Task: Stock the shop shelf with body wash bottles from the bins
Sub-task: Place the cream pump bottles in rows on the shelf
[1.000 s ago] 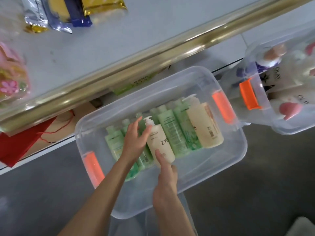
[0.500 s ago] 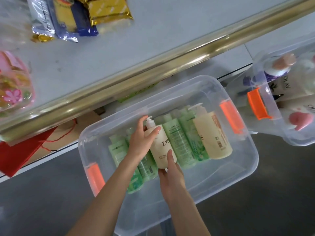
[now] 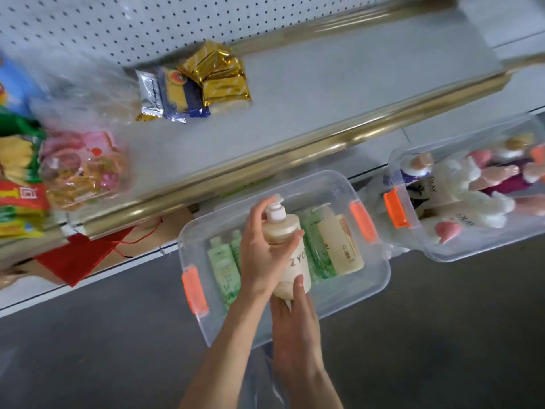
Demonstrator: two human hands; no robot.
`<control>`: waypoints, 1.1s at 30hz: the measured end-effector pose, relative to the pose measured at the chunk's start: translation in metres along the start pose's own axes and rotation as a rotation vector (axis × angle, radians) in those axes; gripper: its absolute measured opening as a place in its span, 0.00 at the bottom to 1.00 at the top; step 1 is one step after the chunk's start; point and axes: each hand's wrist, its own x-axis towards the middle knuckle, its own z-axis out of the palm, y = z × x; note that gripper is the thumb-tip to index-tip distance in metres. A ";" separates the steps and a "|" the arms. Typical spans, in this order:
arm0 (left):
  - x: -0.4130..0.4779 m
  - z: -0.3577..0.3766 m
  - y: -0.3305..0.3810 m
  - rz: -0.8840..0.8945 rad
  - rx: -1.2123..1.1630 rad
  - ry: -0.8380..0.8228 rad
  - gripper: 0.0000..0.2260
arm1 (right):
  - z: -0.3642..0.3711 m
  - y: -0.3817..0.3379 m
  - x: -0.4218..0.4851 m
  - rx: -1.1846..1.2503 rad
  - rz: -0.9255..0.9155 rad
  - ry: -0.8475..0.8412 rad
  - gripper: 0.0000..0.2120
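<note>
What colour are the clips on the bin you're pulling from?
Orange; the clips show best in the head view.

grey shelf (image 3: 339, 84), snack packets (image 3: 197, 84), floor (image 3: 442, 335), clear bin (image 3: 372, 279)

We look down on a dark grey floor (image 3: 88, 364), smooth and faintly mottled. Above it a gold rail (image 3: 295, 152) runs slantwise, edging a pale grey shelf (image 3: 339, 84). Beyond the rail, at the far side of that board, a white pegboard wall (image 3: 88, 25) rises, dotted with small holes. Below the rail a lower white ledge (image 3: 44, 290) meets the floor, and a red paper bag (image 3: 79, 258) lies on it. Soft, even light gleams along the rail.
</note>
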 end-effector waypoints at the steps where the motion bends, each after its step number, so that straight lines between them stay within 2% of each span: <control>1: -0.005 -0.007 0.020 0.007 -0.059 -0.004 0.27 | -0.001 -0.012 -0.017 -0.055 -0.023 -0.029 0.52; 5: -0.023 -0.042 0.105 0.072 -0.248 -0.034 0.27 | 0.001 -0.060 -0.078 -0.361 -0.169 -0.235 0.31; 9: -0.034 -0.087 0.196 0.166 -0.332 -0.099 0.29 | 0.031 -0.111 -0.129 -0.624 -0.329 -0.458 0.32; 13: -0.039 -0.133 0.280 0.286 -0.340 -0.227 0.28 | 0.087 -0.161 -0.179 -0.897 -0.439 -0.761 0.25; 15: -0.041 -0.154 0.314 0.339 -0.337 -0.292 0.29 | 0.118 -0.182 -0.201 -1.002 -0.475 -0.885 0.27; 20: -0.043 -0.207 0.367 0.415 -0.318 -0.297 0.30 | 0.194 -0.201 -0.246 -1.148 -0.592 -1.045 0.30; 24: -0.031 -0.248 0.392 0.497 -0.178 -0.136 0.26 | 0.247 -0.186 -0.261 -1.119 -0.681 -1.028 0.28; 28: -0.003 -0.302 0.386 0.596 -0.163 0.227 0.18 | 0.309 -0.177 -0.248 -1.028 -0.715 -0.951 0.27; 30: 0.014 -0.329 0.367 0.566 -0.182 0.404 0.13 | 0.342 -0.176 -0.235 -0.997 -0.740 -0.870 0.26; 33: 0.044 -0.357 0.338 0.495 -0.136 0.510 0.12 | 0.390 -0.175 -0.214 -0.968 -0.786 -0.795 0.26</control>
